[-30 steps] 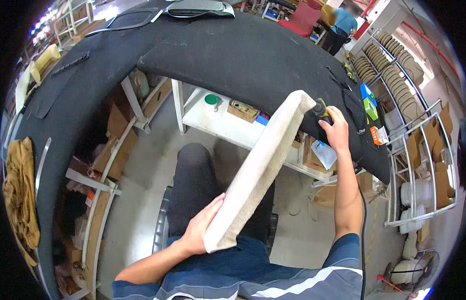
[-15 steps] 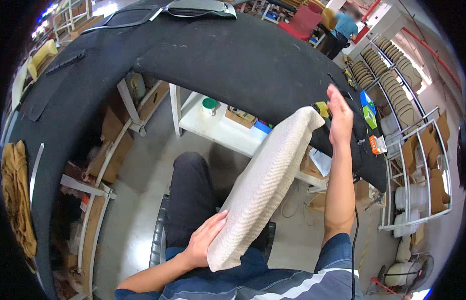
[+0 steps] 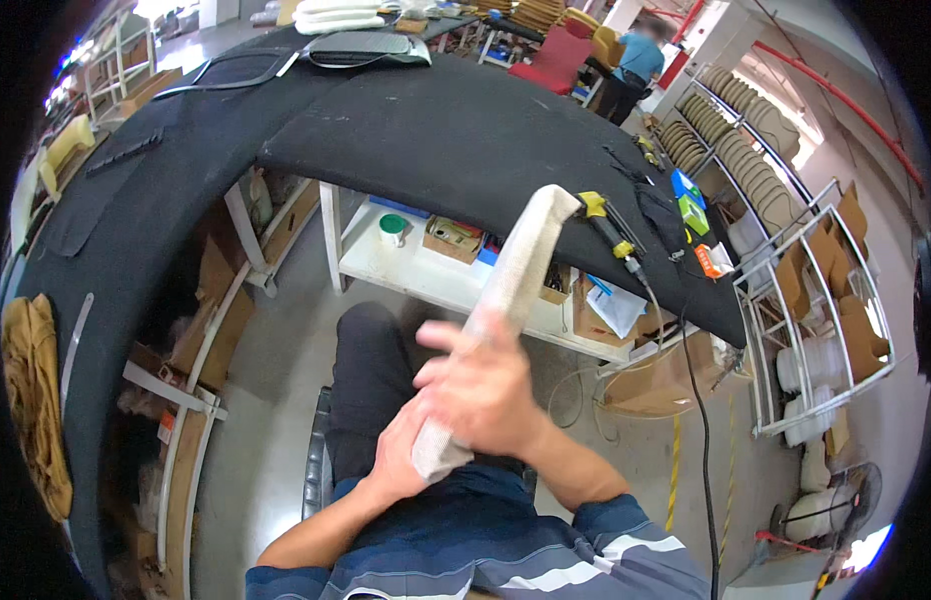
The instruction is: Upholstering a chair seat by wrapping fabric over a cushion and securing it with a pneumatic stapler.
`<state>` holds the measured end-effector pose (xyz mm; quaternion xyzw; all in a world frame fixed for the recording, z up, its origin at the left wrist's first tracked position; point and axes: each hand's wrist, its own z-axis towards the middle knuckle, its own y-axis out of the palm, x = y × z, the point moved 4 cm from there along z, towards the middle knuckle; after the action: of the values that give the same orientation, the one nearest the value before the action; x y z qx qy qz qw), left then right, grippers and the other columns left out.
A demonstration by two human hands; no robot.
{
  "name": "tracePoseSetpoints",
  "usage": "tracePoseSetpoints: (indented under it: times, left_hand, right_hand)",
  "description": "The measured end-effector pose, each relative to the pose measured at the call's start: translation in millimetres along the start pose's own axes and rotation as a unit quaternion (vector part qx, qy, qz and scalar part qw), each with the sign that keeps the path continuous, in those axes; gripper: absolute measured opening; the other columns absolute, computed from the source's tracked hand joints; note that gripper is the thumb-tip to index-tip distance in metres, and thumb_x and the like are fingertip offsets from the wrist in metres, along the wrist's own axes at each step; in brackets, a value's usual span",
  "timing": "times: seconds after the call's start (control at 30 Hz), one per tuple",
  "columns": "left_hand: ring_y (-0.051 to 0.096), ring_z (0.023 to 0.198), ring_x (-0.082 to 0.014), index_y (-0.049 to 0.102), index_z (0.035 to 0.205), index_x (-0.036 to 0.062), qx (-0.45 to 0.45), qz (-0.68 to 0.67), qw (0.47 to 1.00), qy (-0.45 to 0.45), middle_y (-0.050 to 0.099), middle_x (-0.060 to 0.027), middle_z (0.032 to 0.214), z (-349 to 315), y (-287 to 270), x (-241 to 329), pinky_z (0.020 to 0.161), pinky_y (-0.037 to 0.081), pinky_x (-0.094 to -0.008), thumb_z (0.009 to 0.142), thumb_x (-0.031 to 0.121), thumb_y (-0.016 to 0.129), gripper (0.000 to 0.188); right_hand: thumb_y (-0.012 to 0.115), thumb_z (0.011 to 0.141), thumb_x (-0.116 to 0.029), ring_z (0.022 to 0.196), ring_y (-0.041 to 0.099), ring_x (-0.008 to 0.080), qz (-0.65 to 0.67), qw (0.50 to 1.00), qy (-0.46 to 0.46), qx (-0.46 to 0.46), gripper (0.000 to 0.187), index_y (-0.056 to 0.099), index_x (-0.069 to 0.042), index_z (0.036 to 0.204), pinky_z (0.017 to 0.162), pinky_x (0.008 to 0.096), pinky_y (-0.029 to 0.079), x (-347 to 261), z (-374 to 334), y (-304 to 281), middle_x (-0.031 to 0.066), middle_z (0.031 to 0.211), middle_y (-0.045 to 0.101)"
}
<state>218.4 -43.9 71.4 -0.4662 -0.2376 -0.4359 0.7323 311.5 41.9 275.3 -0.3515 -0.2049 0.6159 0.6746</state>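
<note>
A long, beige fabric-covered cushion (image 3: 519, 262) slants up from my lap toward the table edge, seen almost edge-on. Its near end is gripped by my left hand (image 3: 398, 455), with the fingers partly hidden behind my other hand. Across the lower part of the cushion lies my right hand (image 3: 486, 385), blurred by motion. Its fingers are spread apart and reach past the cushion's left side. The cushion's top corner is close to a yellow-and-black power tool (image 3: 616, 238) on the table.
A black-covered table (image 3: 416, 120) curves around me. Beneath it, a white shelf (image 3: 376, 260) holds a green-lidded tub (image 3: 393, 228) and small boxes. Brown cloth (image 3: 34, 400) lies at the left. A black cable (image 3: 701, 430) hangs at the right, near a white wire rack (image 3: 816, 330).
My right hand has come down from beside the cushion's far end onto its near part. The cushion has turned edge-on and swung left. My left hand still grips its near end.
</note>
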Motion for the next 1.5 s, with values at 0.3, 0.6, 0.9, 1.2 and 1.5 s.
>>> tracePoseSetpoints:
  times: [0.3,0.6,0.9,1.2,1.5]
  left_hand:
    - [0.057,0.133,-0.0331,0.049,0.148,0.0053,0.038,-0.053,0.997,0.038,0.056,-0.0179,0.145,11,-18,14,0.108,0.049,-0.0409,0.096,0.019,0.062,0.055]
    - [0.056,0.133,-0.0376,0.049,0.148,0.0055,0.036,-0.077,0.996,-0.024,0.057,-0.0208,0.144,10,-25,23,0.11,0.047,-0.0438,0.09,0.017,0.07,0.064]
    - [0.053,0.136,-0.0402,0.04,0.152,-0.0021,0.067,-0.094,0.991,-0.07,0.051,-0.0236,0.15,20,-24,31,0.114,0.045,-0.0441,0.071,0.006,0.086,0.093]
    - [0.053,0.137,-0.0382,0.038,0.153,-0.002,0.07,-0.085,0.992,-0.066,0.051,-0.0234,0.149,6,-6,23,0.114,0.044,-0.0419,0.073,0.013,0.088,0.095]
    - [0.07,0.112,-0.0302,0.061,0.133,-0.0004,-0.011,0.138,0.99,0.011,0.07,-0.0176,0.125,-14,-68,42,0.098,0.055,-0.0379,0.075,0.022,0.091,0.069]
  right_hand:
    - [0.079,0.079,-0.033,0.103,0.069,0.0178,0.044,0.997,-0.05,0.027,0.021,0.077,-0.012,0.076,0.1,0.0456,0.046,-57,-29,31,-0.0002,0.093,0.074]
    - [0.072,0.079,-0.026,0.117,0.065,0.0271,0.015,0.998,-0.054,0.024,0.015,0.074,-0.012,0.075,0.112,0.0541,0.037,-48,-18,15,0.0009,0.099,0.074]
    - [0.059,0.091,-0.021,0.135,0.052,0.0338,-0.12,0.988,0.05,0.077,0.021,0.079,-0.012,0.093,0.122,0.0503,0.022,130,31,-35,0.0078,0.123,0.071]
    - [0.047,0.106,-0.055,0.117,0.065,0.0225,0.457,0.731,0.476,0.174,0.062,0.064,-0.001,0.131,0.104,0.037,0.048,373,-42,-14,0.012,0.125,0.07]
    - [0.041,0.108,-0.035,0.101,0.066,0.0189,0.314,0.839,0.353,0.27,0.042,0.066,-0.004,0.121,0.091,0.0361,0.052,271,1,-20,0.008,0.11,0.069]
